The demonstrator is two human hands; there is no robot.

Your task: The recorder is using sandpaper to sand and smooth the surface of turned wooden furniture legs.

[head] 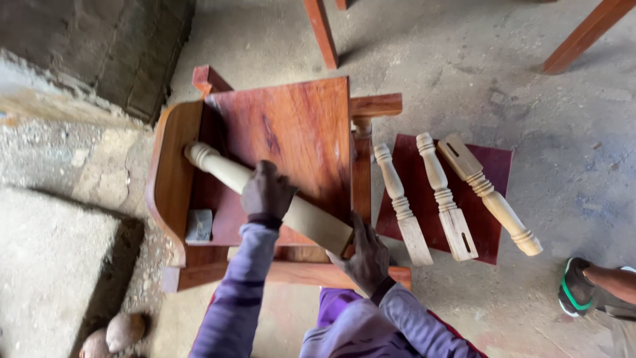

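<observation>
The left hand (266, 193) is pressing the pale turned wooden leg (265, 189) down, and the right hand (368, 255) is gripping its square end, keeping it steady on the red-brown wooden stool (291, 126).

A turned leg (265, 192) lies slantwise on the bench (298, 126), the left hand (266, 193) on its middle, the right hand (366, 255) at its near end. A small block (199, 225) sits left of it. Right of the bench, three turned legs (440, 199) lie side by side on a board (493, 166) on the floor (464, 59).
</observation>
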